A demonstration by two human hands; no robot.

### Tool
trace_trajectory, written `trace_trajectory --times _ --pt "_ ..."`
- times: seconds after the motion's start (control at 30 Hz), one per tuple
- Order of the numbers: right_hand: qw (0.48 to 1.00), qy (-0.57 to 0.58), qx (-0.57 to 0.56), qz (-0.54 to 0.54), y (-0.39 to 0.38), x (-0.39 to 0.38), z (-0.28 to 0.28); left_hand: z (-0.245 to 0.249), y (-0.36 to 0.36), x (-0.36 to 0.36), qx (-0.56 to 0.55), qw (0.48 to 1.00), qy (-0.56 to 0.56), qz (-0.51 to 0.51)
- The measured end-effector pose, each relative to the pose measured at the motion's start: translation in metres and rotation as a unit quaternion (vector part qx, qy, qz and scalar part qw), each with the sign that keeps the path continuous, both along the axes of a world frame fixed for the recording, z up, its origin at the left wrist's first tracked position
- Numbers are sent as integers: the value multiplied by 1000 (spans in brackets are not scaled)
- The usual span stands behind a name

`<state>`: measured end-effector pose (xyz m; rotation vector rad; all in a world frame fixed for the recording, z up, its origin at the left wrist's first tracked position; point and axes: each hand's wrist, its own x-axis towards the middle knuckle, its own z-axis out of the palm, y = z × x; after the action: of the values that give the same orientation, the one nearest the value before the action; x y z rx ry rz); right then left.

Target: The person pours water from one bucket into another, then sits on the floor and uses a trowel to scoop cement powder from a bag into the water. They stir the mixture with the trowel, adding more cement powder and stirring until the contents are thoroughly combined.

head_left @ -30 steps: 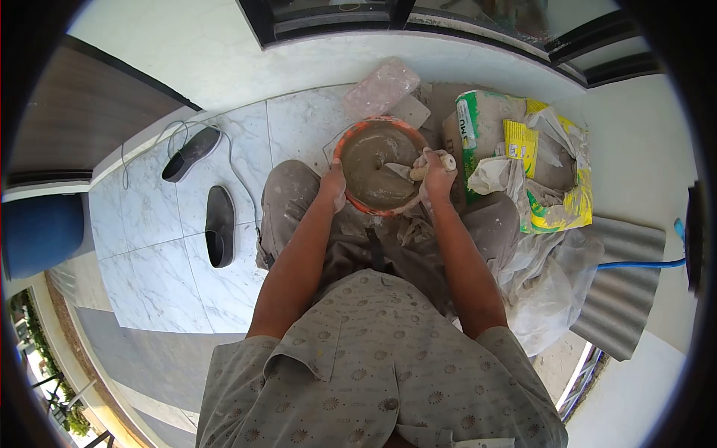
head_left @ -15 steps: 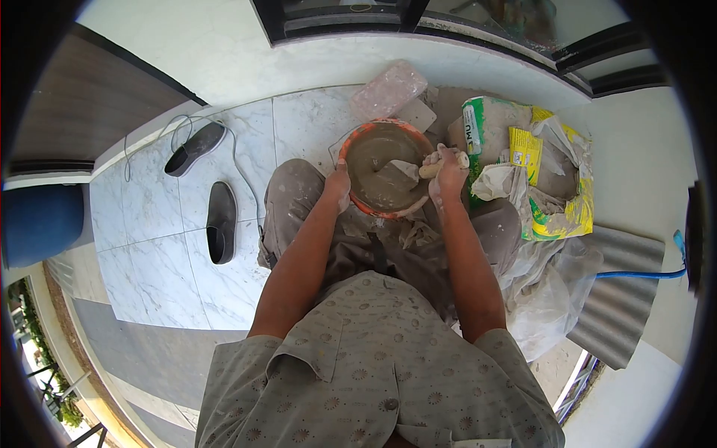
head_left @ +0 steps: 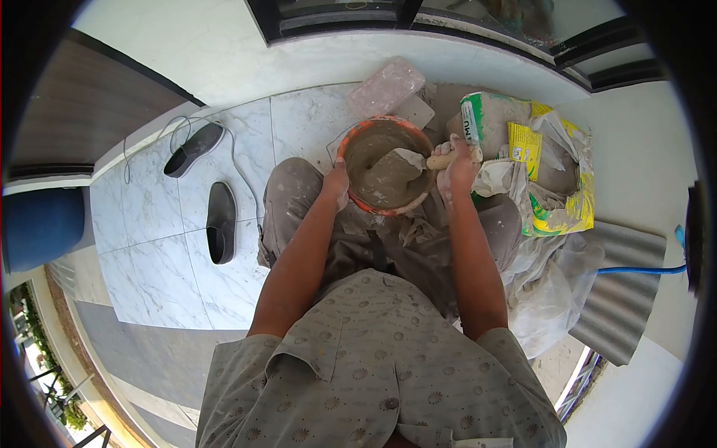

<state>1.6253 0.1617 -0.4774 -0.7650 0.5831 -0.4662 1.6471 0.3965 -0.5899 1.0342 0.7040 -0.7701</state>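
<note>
Between my knees stands an orange-rimmed bucket (head_left: 349,196) partly filled with wet grey mortar (head_left: 373,166). My left hand (head_left: 336,184) is closed on the bucket's left rim. My right hand (head_left: 458,170) wraps round the wooden handle of a trowel (head_left: 441,160) at the right rim. The trowel's blade reaches into the bucket, its lower part sunk in the mortar. Mortar smears both hands.
An open green and yellow bag of powder (head_left: 556,179) stands at the right. Behind the bucket lies a pinkish block (head_left: 386,87). Two dark shoes (head_left: 222,222) and a thin cable (head_left: 243,157) lie on marble tiles at the left. A corrugated sheet (head_left: 624,291) is at the far right.
My right hand has moved slightly right and up, turning the trowel's handle more level. The mortar's surface has shifted around the blade. My left hand stays on the rim.
</note>
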Motion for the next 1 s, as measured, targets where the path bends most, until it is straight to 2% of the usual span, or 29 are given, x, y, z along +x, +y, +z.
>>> trace_trajectory --times 0.1,0.2,0.27,0.33,0.43,0.47,0.57,0.67,0.77,0.8,0.87,0.93,1.0 --pt "998 -64 6 -6 -10 9 24 3 0 2 -9 1000 -8 0" --pt "995 -5 -81 -65 5 8 -6 7 -3 0 5 1000 -23 3" --pt "993 59 -102 -28 7 -5 -43 -1 -2 1 14 1000 -24 -1" --pt "992 100 -77 -1 15 -12 -34 9 -3 4 14 1000 -12 5" --pt "1000 6 -12 8 8 -8 2 0 0 -1 -6 1000 2 2" --pt "999 17 -27 33 3 -5 16 -4 1 1 -17 1000 0 1" --pt "996 -70 -46 -21 -1 9 23 16 -2 1 7 1000 2 -3" --pt "994 9 -93 -50 7 6 -16 -31 0 2 15 999 -50 4" --pt "988 99 -119 21 19 -6 -29 -8 -2 2 -15 1000 -7 10" --pt "992 80 -87 43 15 -5 -28 -6 -2 3 11 1000 -12 6" --pt "997 31 -49 41 18 0 15 -7 -3 1 64 998 -16 -7" --pt "998 -26 -21 58 5 8 22 -4 -3 -1 52 999 -12 -4" --pt "996 -46 -71 9 9 14 25 2 -1 1 30 999 -15 -2"
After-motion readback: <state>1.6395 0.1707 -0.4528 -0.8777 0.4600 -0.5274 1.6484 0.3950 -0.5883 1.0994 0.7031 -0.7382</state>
